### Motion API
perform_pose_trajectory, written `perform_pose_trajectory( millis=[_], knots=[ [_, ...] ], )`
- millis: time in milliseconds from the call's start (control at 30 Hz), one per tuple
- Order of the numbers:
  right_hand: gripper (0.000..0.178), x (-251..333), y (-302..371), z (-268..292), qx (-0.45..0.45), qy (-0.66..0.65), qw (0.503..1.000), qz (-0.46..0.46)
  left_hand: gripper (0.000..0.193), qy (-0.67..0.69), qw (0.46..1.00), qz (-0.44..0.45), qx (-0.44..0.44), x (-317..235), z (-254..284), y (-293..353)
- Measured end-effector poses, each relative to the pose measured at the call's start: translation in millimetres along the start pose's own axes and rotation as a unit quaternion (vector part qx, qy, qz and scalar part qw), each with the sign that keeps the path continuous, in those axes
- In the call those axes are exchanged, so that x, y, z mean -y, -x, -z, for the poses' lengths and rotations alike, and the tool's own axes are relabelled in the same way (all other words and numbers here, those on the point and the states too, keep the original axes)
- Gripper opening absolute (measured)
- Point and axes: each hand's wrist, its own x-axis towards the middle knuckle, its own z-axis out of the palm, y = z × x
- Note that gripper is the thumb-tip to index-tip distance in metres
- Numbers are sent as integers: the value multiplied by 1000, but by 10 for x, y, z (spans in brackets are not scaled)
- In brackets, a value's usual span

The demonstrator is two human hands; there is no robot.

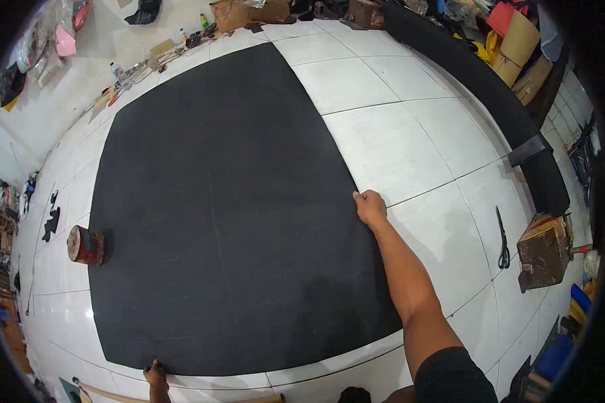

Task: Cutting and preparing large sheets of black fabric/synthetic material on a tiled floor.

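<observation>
A large black sheet (228, 201) lies spread on the white tiled floor, with a few faint lines across its surface. The fingers of my right hand (371, 207) are closed on its right edge, about midway along. Down at the near left corner, my left hand (156, 373) pinches the front edge of the same sheet. A rusty, paint-stained tin can (86, 245) stands on the sheet's left edge.
Black-handled scissors (503, 242) lie on the floor to the right. Beyond them sit a rusty metal box (546, 254) and a long black roll (477, 74). Clutter lines the walls, including a plastic bottle (119, 75) and cardboard boxes (269, 12). A cardboard tube (265, 398) lies near me.
</observation>
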Motion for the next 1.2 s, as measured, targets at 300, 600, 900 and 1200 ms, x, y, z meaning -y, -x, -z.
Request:
perform_pose_trajectory(
  millis=[300,600,900,1200],
  knots=[
    [44,-67,145,109,-24,27,999,-19,53,-78,997,21,18,65,-113,-40],
    [42,-791,1332,447,58,-30,995,77,27,-107,992,-36,57,-14,467,-564],
    [30,-1383,2325,703,74,-57,996,-3,26,-109,991,-45,66,55,282,-313],
    [31,-1402,2434,654,34,-86,995,28,37,-74,989,-79,97,74,319,-368]
  ],
)
